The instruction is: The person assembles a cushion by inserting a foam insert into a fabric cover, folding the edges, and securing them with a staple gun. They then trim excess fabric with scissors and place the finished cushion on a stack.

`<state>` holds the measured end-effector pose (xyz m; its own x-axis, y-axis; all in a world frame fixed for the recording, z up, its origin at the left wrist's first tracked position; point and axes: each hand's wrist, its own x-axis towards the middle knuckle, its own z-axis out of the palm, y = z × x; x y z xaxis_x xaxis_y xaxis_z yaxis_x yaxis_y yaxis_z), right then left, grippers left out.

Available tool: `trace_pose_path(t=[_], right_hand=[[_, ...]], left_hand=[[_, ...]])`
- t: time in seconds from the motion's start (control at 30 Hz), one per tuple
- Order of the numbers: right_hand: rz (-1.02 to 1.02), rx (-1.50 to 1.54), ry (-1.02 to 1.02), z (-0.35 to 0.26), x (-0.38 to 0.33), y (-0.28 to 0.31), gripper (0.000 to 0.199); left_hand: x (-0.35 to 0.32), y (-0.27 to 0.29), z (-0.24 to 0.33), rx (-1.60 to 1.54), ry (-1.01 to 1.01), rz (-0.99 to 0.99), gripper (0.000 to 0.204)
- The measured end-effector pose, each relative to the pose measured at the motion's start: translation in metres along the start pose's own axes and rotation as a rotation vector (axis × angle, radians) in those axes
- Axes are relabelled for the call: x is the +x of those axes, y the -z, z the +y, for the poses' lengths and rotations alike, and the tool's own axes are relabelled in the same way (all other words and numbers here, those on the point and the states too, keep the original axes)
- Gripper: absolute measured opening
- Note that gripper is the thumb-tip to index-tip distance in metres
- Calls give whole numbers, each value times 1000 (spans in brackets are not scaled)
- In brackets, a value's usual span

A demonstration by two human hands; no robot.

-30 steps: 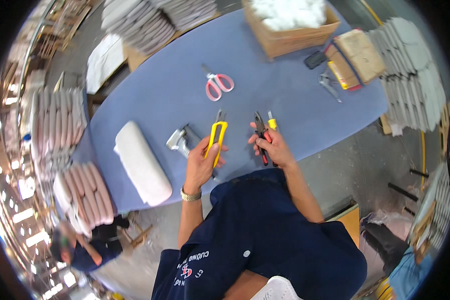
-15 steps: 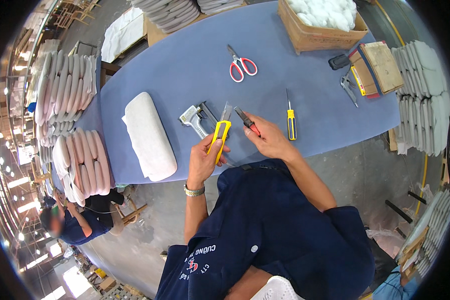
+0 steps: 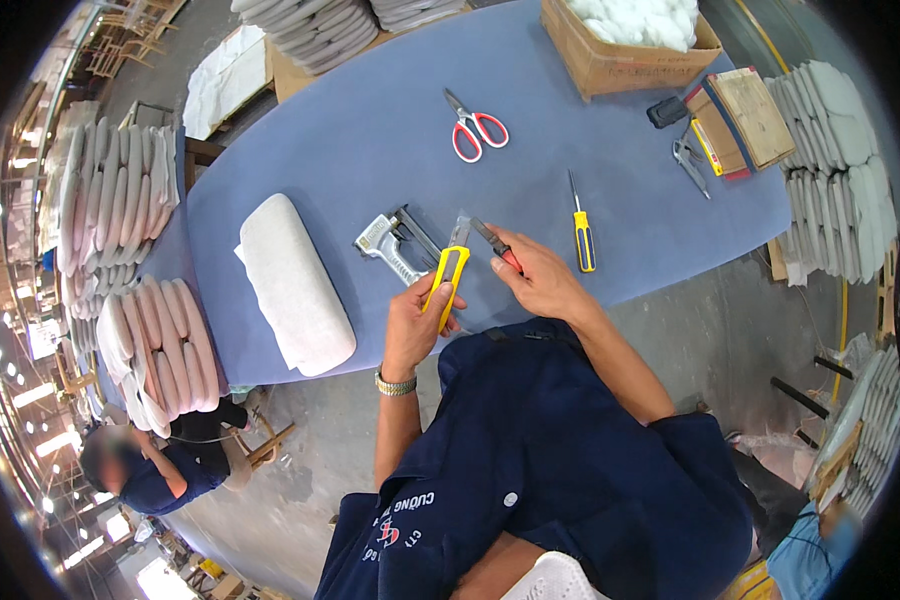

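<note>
I have one yellow utility knife (image 3: 453, 272) clasped in my left hand (image 3: 417, 325), its blade pointing away from me. My right hand (image 3: 542, 278) is clamped on one pair of red-handled pliers (image 3: 507, 257); their head is just beside the blade, but I cannot tell if they touch. On the blue table (image 3: 530, 150) I count one staple gun (image 3: 398, 250), one screwdriver (image 3: 583, 235), one pair of scissors (image 3: 478, 130) and one white pad (image 3: 295, 285). The table's near edge runs close to my hands; bare surface stretches between scissors and screwdriver.
</note>
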<state>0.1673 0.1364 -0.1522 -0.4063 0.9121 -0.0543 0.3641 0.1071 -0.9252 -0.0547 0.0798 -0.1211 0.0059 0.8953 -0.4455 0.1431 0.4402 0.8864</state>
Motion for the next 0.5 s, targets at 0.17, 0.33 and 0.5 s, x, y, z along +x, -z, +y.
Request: trace_pose_path(t=[0.17,0.33,0.5], right_hand=[[-12,-63,-156,-7,0,-10,51],[-78,-81,-338,-30,-2,-9,44],[-43,494,-585,-19,-11,-1,39]], left_hand=[[11,10,-16,-113,-11,-116,30],[16,12,-33,-173,55,-199,30],[31,9,-35,-332,77,-345,31]])
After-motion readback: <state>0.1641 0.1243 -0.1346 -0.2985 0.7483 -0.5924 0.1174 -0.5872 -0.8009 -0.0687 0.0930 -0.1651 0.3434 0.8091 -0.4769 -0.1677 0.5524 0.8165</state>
